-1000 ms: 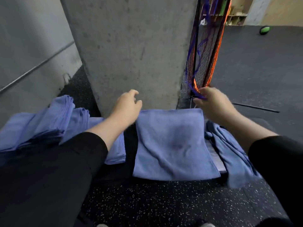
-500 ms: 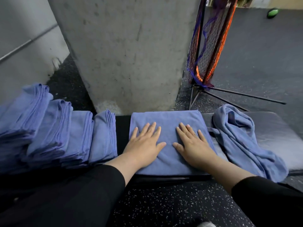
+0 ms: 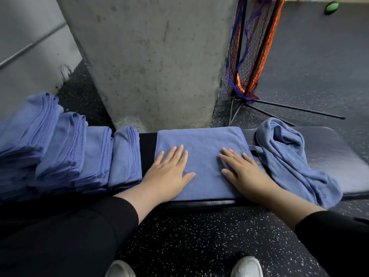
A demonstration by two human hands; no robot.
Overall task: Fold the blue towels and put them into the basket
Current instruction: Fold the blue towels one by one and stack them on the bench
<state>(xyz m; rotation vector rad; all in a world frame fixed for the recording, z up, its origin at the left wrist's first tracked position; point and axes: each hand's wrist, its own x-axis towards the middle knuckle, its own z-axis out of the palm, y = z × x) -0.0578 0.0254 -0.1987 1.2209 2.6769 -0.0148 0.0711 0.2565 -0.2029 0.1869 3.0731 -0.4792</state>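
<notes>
A folded blue towel (image 3: 201, 144) lies flat on the black padded bench (image 3: 329, 148). My left hand (image 3: 169, 172) presses flat on its left part, fingers straight and spread. My right hand (image 3: 241, 172) presses flat on its right part, near the towel's right edge. A crumpled blue towel (image 3: 289, 158) lies just to the right on the bench. Several folded blue towels (image 3: 65, 150) stand in leaning stacks to the left. No basket is in view.
A concrete pillar (image 3: 151, 56) rises right behind the bench. A netted stand with thin black legs (image 3: 253, 52) is at the back right on the speckled floor. A green ball (image 3: 331, 7) lies far back. My white shoes (image 3: 247, 266) show below.
Both hands came down from the towel's far corners onto its top and now press flat. Over the last half second they slid apart towards the towel's sides.
</notes>
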